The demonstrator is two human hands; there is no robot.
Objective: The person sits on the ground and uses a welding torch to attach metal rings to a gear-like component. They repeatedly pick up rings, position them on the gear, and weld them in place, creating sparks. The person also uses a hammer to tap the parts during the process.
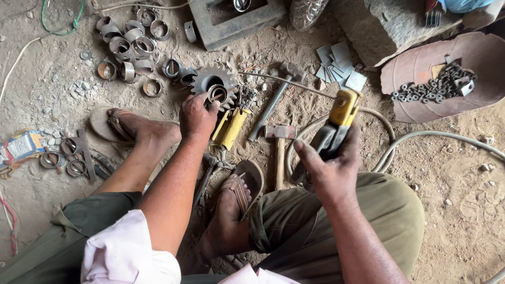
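a: holding steady, i see my left hand (pixel 197 117) pinching a small metal ring (pixel 217 93) against the toothed gear (pixel 213 80) on the dirt floor (pixel 463 210).

b: and the right hand (pixel 330 171)?

a: clenched around the yellow-headed electrode holder (pixel 336 123), its thin rod (pixel 286 82) reaching toward the gear.

b: what worries you?

a: the ring could slide off centre, i think; only fingertips pin it. bare fingers sit close to the rod tip, and sandalled feet are just beside.

b: how does the ring look?

a: short, grey, thin-walled, lying flat at the gear's bore, like the loose rings (pixel 129 44) heaped farther off. two hammers (pixel 279 142) lie between.
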